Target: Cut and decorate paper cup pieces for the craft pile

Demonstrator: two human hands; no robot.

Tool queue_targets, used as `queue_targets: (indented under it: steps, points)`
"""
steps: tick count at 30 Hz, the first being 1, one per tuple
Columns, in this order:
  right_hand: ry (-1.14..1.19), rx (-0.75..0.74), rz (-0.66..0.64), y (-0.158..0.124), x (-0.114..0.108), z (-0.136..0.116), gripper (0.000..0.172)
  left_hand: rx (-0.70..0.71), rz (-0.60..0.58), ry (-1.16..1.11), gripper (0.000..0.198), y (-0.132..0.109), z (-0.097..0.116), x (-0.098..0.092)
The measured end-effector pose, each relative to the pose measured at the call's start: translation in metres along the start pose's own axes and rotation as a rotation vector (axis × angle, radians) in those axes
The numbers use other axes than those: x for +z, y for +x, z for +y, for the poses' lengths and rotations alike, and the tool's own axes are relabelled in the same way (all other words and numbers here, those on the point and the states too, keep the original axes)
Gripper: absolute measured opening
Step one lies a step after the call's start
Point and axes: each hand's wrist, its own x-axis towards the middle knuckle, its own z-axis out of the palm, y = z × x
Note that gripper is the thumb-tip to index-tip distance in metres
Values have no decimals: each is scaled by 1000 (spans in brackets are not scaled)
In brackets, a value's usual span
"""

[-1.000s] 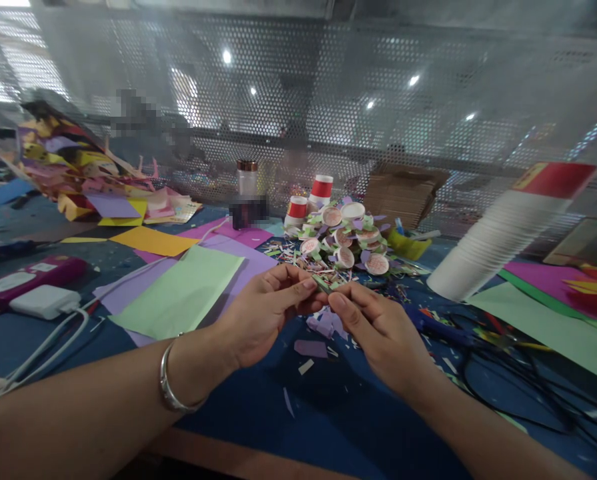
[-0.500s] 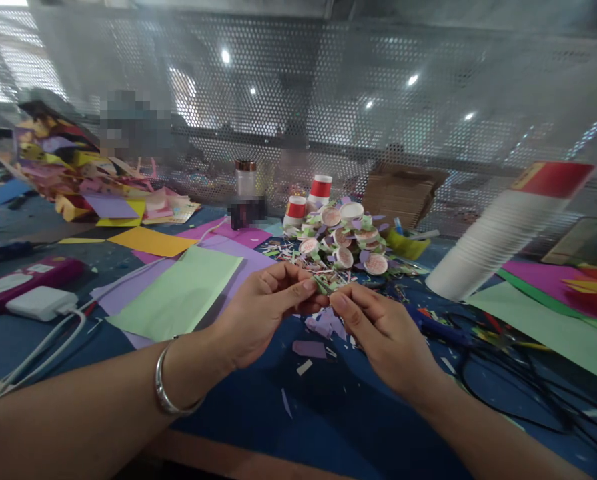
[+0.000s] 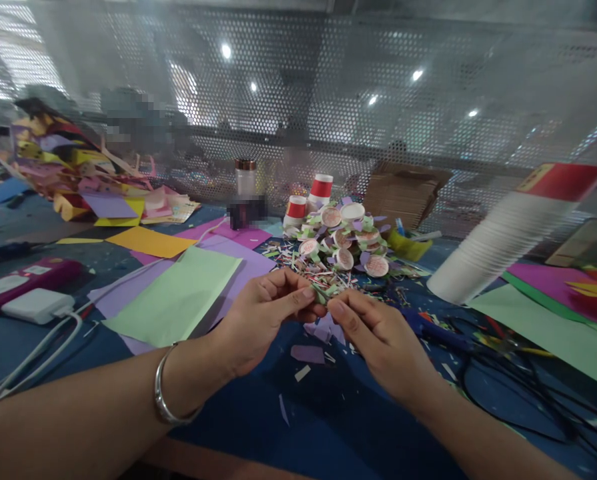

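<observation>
Thumb and fingers of my left hand (image 3: 273, 313) pinch a small piece of green paper (image 3: 321, 294) at the middle of the view. My right hand (image 3: 371, 330) meets it from the other side, its thumb and forefinger closed at the paper's right end. Both hands are held above the blue table, their tips nearly touching. Behind them sits a heap of paper cup pieces (image 3: 345, 237) with green and purple paper bits attached. Purple paper scraps (image 3: 308, 354) lie below my fingertips. What the curled fingers cover is hidden.
Green paper (image 3: 178, 293) and orange paper (image 3: 151, 241) lie at the left, near a white charger (image 3: 38, 304) with its cable. A long stack of paper cups (image 3: 508, 233) leans at the right. Black cable (image 3: 518, 407) coils near a blue-handled tool (image 3: 431, 328). A bottle (image 3: 245, 180) stands behind.
The hands stay in almost the same place, still pinching the green paper. Its angle between the fingertips differs slightly. The camera view has shifted a little.
</observation>
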Motion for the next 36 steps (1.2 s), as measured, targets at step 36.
queue_targets:
  steps: [36]
  points:
    - [147,133,-37,0,9,6,39,-82,91,18,24,3,-9,0]
